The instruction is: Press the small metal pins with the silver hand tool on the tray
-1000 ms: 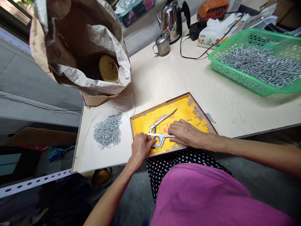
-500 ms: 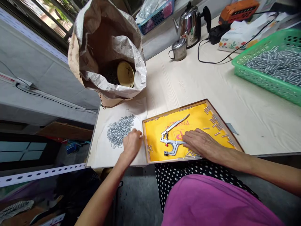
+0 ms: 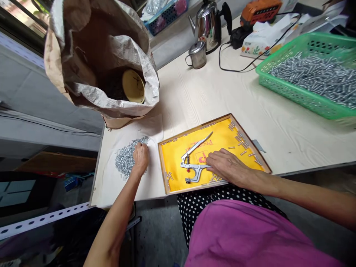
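Silver pliers (image 3: 194, 167) sit inside the tray (image 3: 174, 159), left of centre, one handle gripped by the right hand (image 3: 224, 165). Farther left, the left hand (image 3: 141, 158) bends over the pins (image 3: 124, 159), its catch hidden from me: picking, I'd judge, calling next for a neat pinch.

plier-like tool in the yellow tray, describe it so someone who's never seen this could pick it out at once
At the near edge of the pale table, find the shallow yellow tray. Inside, the right hand holds one handle of the silver plier-like tool. Unlike the tiny straight metal pieces scattered near it, it has two splayed handles, a spring and a red spot.
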Action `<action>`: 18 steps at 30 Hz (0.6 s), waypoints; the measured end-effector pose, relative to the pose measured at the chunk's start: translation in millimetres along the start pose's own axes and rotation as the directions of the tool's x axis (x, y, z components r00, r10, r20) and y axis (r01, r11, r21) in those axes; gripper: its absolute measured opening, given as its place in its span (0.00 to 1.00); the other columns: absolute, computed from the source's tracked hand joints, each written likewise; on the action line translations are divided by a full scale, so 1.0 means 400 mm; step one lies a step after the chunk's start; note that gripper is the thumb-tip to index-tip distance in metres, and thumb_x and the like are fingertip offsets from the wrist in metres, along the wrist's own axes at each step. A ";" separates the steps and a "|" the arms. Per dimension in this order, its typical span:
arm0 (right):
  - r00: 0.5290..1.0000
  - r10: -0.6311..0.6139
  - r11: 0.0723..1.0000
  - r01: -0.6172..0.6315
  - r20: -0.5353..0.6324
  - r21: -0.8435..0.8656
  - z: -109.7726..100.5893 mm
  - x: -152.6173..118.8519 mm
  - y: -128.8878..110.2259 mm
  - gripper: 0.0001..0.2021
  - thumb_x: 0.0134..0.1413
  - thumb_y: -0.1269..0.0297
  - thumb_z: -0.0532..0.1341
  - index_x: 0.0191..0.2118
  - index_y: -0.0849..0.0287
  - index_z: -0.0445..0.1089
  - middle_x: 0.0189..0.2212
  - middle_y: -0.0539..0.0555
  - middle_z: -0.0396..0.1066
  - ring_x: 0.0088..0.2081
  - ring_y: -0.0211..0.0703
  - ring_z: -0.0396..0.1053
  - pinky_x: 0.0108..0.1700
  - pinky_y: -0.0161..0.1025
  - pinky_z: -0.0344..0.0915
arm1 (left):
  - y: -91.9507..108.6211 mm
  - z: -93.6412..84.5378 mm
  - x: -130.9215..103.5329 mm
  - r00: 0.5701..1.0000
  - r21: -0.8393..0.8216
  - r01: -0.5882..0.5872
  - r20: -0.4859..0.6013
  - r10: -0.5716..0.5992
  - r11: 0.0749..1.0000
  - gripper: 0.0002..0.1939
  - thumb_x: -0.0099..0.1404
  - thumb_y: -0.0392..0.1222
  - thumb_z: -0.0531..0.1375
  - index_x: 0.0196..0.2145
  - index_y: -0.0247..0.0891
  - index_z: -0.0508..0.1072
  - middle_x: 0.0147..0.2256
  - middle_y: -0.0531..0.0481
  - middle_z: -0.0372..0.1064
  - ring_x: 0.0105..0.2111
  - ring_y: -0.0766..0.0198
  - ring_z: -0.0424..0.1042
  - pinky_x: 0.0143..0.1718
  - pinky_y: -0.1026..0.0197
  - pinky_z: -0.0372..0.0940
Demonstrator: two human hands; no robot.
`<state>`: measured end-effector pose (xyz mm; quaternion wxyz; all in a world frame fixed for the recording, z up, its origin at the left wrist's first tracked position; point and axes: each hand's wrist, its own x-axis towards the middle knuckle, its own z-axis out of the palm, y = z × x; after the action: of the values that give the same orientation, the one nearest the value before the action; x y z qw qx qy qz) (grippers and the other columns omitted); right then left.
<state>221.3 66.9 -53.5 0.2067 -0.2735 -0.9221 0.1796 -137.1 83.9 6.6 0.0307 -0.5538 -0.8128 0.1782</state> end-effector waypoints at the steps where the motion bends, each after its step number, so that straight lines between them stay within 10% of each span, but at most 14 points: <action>1: 1.000 0.000 1.000 0.000 0.003 -0.006 0.000 0.000 0.001 0.04 0.67 0.68 0.56 0.38 0.58 0.67 0.34 0.54 0.72 0.35 0.45 0.66 0.40 0.41 0.53 | -0.003 0.002 -0.003 1.000 0.013 -0.009 0.002 0.009 1.000 0.16 0.70 0.32 0.48 0.43 0.31 0.75 0.48 0.34 0.69 0.48 0.48 0.68 0.40 0.55 0.61; 8: 1.000 0.000 0.999 0.000 0.000 -0.044 0.005 0.007 0.002 0.04 0.65 0.67 0.58 0.37 0.58 0.67 0.33 0.54 0.72 0.35 0.45 0.65 0.40 0.42 0.52 | 0.001 -0.031 -0.048 0.993 -0.293 -0.084 -0.109 0.053 0.952 0.11 0.70 0.36 0.51 0.42 0.34 0.73 0.44 0.38 0.72 0.45 0.53 0.71 0.43 0.55 0.65; 13: 1.000 -0.006 0.999 0.007 0.008 -0.047 0.005 0.009 0.002 0.04 0.65 0.66 0.59 0.38 0.58 0.67 0.33 0.54 0.71 0.35 0.45 0.64 0.39 0.42 0.51 | 0.099 -0.045 -0.194 0.985 -0.827 -0.044 0.058 0.162 0.560 0.10 0.65 0.44 0.58 0.39 0.37 0.75 0.36 0.47 0.76 0.29 0.62 0.72 0.32 0.61 0.68; 18: 1.000 0.002 0.997 0.000 0.020 -0.073 0.003 0.011 0.003 0.04 0.65 0.65 0.58 0.39 0.58 0.68 0.33 0.54 0.71 0.34 0.46 0.64 0.39 0.42 0.51 | 0.190 -0.023 -0.298 0.929 -0.940 0.218 0.282 0.239 0.261 0.10 0.57 0.46 0.66 0.33 0.35 0.77 0.25 0.51 0.73 0.24 0.65 0.70 0.29 0.62 0.69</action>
<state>218.0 70.1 -53.7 0.1873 -0.2794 -0.9299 0.1487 -21.4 2.3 8.2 -0.4668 -0.4179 -0.7375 -0.2521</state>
